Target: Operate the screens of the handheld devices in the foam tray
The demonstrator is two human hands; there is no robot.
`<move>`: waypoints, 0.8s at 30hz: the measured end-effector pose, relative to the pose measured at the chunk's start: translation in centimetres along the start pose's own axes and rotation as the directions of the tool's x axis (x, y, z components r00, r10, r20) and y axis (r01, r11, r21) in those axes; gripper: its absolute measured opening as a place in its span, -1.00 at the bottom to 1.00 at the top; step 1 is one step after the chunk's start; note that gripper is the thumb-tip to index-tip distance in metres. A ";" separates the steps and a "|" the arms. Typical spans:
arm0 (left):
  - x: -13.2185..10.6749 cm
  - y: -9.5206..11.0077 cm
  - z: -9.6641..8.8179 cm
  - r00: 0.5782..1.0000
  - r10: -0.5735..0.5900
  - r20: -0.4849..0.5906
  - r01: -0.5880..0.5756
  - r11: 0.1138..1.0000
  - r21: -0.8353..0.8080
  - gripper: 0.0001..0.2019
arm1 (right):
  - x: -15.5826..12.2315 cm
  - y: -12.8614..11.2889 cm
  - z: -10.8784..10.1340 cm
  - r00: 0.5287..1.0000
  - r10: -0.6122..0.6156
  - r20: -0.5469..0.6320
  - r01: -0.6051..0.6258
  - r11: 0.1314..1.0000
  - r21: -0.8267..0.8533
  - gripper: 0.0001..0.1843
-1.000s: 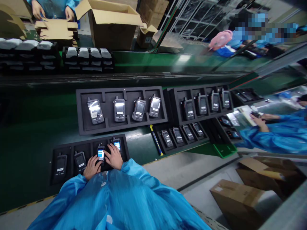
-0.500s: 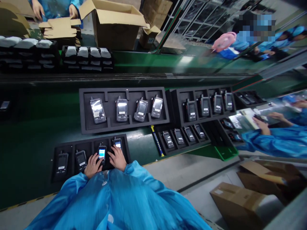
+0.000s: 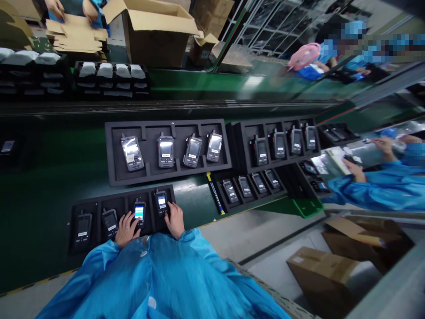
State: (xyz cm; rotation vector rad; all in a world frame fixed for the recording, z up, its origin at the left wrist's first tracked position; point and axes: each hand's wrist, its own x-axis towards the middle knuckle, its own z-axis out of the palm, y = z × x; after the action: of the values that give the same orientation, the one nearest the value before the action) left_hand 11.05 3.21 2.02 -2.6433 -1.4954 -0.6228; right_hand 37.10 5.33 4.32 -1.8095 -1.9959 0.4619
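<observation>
A black foam tray (image 3: 123,200) in front of me holds handheld radios with screens and stub antennas, one per compartment. My left hand (image 3: 126,229) rests over the third handheld radio (image 3: 139,212), whose screen glows blue and white; its fingers are spread and the thumb lies near the keys. At the tray's right end, my right hand (image 3: 175,219) has its fingers apart beside the fourth handheld radio (image 3: 161,202), which has a lit white screen. Two handheld radios on the left, the outer one (image 3: 83,227) and its neighbour (image 3: 110,221), have dark screens.
Behind lies a larger foam tray (image 3: 109,170) of radios; more filled trays (image 3: 247,166) stand to the right. A yellow-and-blue strip (image 3: 215,193) lies between them. Co-workers' hands (image 3: 354,169) show right and across the line. Cardboard boxes (image 3: 159,44) stand opposite.
My right hand has moved right, off the fourth radio's lower part to its side, uncovering more of it. My left hand stays at the third radio. The whole view has shifted slightly.
</observation>
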 end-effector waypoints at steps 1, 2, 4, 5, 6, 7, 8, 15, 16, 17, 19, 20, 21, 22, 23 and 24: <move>0.0 0.0 0.0 1.000 -0.001 0.001 0.001 1.000 -0.001 -0.64 | 0.0 0.0 0.0 1.000 0.006 0.004 -0.006 1.000 -0.004 -0.50; -0.1 -0.1 0.0 1.000 -0.002 0.002 0.002 1.000 -0.001 -0.64 | 0.0 0.1 0.0 1.000 0.008 0.010 -0.008 1.000 -0.008 -0.50; -0.1 -0.1 0.1 1.000 -0.005 0.005 0.005 1.000 -0.002 -0.64 | 0.0 0.0 0.0 1.000 0.002 0.029 -0.002 1.000 -0.017 -0.50; -0.1 -0.1 0.1 1.000 -0.006 0.007 0.006 1.000 -0.002 -0.64 | 0.1 0.0 0.0 0.999 -0.005 0.042 0.006 1.000 -0.023 -0.50; -0.1 0.0 0.1 1.000 -0.007 0.008 0.007 1.000 -0.002 -0.64 | 0.2 -0.1 0.0 0.998 -0.013 0.056 0.015 0.999 -0.030 -0.49; 0.0 0.0 0.1 1.000 -0.007 0.010 0.007 1.000 -0.001 -0.64 | 0.2 -0.2 0.0 0.997 -0.022 0.070 0.024 0.999 -0.040 -0.48; 0.0 0.0 0.1 1.000 -0.007 0.011 0.007 1.000 -0.001 -0.64 | 0.3 -0.2 0.1 0.996 -0.027 0.081 0.031 0.998 -0.052 -0.48; 0.2 0.1 0.0 1.000 0.001 0.005 -0.001 1.000 0.010 -0.65 | 0.4 -0.4 0.2 0.994 -0.005 0.110 0.016 0.995 -0.102 -0.42; 0.2 0.1 0.0 1.000 0.002 0.005 -0.002 1.000 0.013 -0.65 | 0.4 -0.4 0.2 0.994 -0.001 0.111 0.012 0.995 -0.103 -0.41; 0.3 0.1 0.0 1.000 0.002 0.007 -0.003 1.000 0.016 -0.65 | 0.4 -0.4 0.3 0.994 0.002 0.112 0.010 0.994 -0.104 -0.40; 0.4 0.1 -0.1 1.000 0.001 0.017 -0.002 1.000 0.024 -0.64 | 0.3 -0.3 0.3 0.994 0.005 0.113 0.007 0.994 -0.106 -0.39; 0.5 0.1 -0.1 1.000 0.000 0.025 0.000 1.000 0.029 -0.63 | 0.3 -0.3 0.4 0.994 0.005 0.114 0.007 0.994 -0.106 -0.39; 0.5 0.2 -0.2 0.999 -0.002 0.035 0.001 0.999 0.034 -0.61 | 0.3 -0.3 0.4 0.993 0.005 0.114 0.007 0.994 -0.106 -0.39; 0.6 0.2 -0.2 0.999 -0.005 0.044 0.003 0.999 0.040 -0.59 | 0.3 -0.3 0.4 0.993 0.005 0.114 0.007 0.994 -0.105 -0.39; 0.7 0.2 -0.1 0.998 -0.009 0.054 0.006 0.999 0.047 -0.58 | 0.3 -0.3 0.4 0.993 0.005 0.115 0.007 0.994 -0.105 -0.39; 0.7 0.2 -0.1 0.998 -0.013 0.063 0.010 0.999 0.053 -0.57 | 0.3 -0.3 0.4 0.993 0.005 0.115 0.007 0.995 -0.104 -0.39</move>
State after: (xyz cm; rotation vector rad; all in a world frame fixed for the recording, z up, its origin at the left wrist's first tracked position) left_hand 11.51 3.65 2.43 -2.6401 -1.5220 -0.4979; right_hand 36.67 5.66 4.16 -1.8833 -2.1348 0.4796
